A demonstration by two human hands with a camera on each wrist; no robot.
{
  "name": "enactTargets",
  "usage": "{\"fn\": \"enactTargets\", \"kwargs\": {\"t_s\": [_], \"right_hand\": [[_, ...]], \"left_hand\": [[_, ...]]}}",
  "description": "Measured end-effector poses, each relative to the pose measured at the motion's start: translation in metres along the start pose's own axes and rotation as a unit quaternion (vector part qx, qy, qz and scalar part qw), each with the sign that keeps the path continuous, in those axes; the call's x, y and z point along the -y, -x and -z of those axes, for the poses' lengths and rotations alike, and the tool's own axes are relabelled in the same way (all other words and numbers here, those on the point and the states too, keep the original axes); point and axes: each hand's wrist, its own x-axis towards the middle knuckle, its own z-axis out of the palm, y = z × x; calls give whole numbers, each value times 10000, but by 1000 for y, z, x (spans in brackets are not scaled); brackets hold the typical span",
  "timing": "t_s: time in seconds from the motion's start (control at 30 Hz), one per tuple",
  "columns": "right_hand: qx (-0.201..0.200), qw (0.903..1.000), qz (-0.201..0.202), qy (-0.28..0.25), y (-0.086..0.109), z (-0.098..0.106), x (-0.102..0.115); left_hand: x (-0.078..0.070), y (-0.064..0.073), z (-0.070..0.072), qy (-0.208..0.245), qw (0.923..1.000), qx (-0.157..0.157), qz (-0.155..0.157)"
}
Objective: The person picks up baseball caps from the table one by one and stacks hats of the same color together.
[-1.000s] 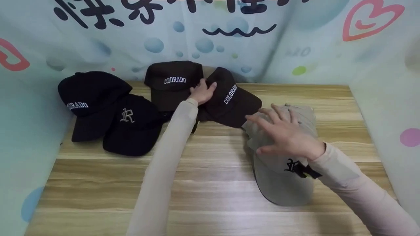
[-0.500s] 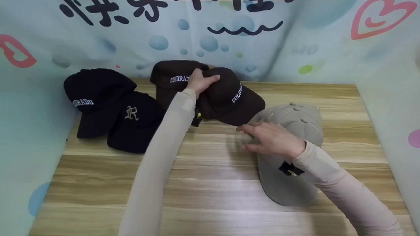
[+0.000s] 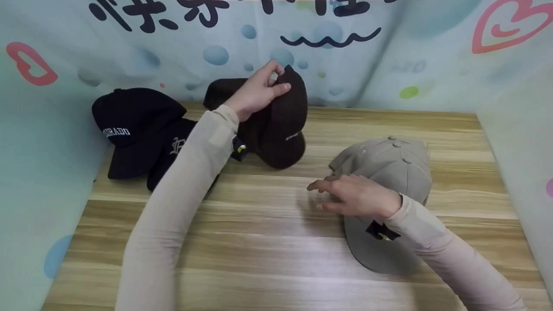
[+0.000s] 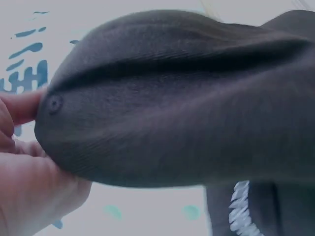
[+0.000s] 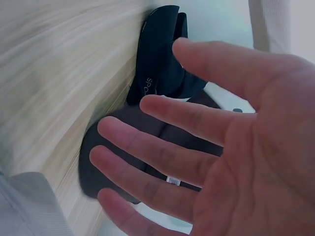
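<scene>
My left hand (image 3: pixel 255 93) pinches a dark brown baseball cap (image 3: pixel 290 108) at the top of its crown. The cap hangs tipped up with its brim downward. In the left wrist view the thumb and fingers of the left hand (image 4: pixel 39 191) hold the crown (image 4: pixel 162 113) near its top button, its fabric creased. A second brown cap (image 3: pixel 220 90) lies behind, partly hidden by the hand. My right hand (image 3: pixel 356 194) is held over the near-left side of a grey cap (image 3: pixel 404 175), fingers spread in the right wrist view and holding nothing.
Two black caps, one with white lettering (image 3: pixel 134 110) and one with an R emblem (image 3: pixel 172 140), overlap at the left; my left sleeve covers part of them. A patterned cloth backdrop (image 3: pixel 367 73) stands behind the wooden table (image 3: pixel 268 259).
The left hand has gripped the right-hand brown cap and raised it, turning its brim down and towards me. The right hand has moved off the grey cap's crown, left and nearer.
</scene>
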Motion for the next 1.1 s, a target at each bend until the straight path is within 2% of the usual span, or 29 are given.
{"fn": "enactTargets", "kwargs": {"t_s": [0.17, 0.33, 0.4, 0.5, 0.57, 0.67, 0.8, 0.9, 1.1], "right_hand": [[90, 9997, 197, -126, 4, -3, 3], [63, 9986, 392, 344, 15, -12, 12], [76, 9974, 483, 525, 20, -16, 17], [96, 9963, 594, 617, 25, -20, 22], [-31, 9957, 680, 633, 26, -21, 24], [-220, 9956, 695, 587, 24, -25, 25], [-298, 9960, 601, 590, 20, -34, 23], [-368, 9950, 582, 717, 16, -43, 20], [-543, 9921, 500, 1016, 5, -58, 16]], "left_hand": [[-13, 17, 8, -471, 9935, 808, -651], [-19, 33, 8, -891, 9753, 1510, -1345], [-17, 34, 4, -853, 9674, 1838, -1519], [-10, 30, -4, -399, 9560, 2488, -1501], [-3, 24, -9, -118, 9476, 2871, -1396], [9, 16, -15, 83, 9387, 3231, -1194], [26, 4, -18, 123, 9404, 3224, -1078], [39, -6, -16, 3, 9467, 3013, -1136], [56, -22, -8, -777, 9581, 2522, -1116]]}}
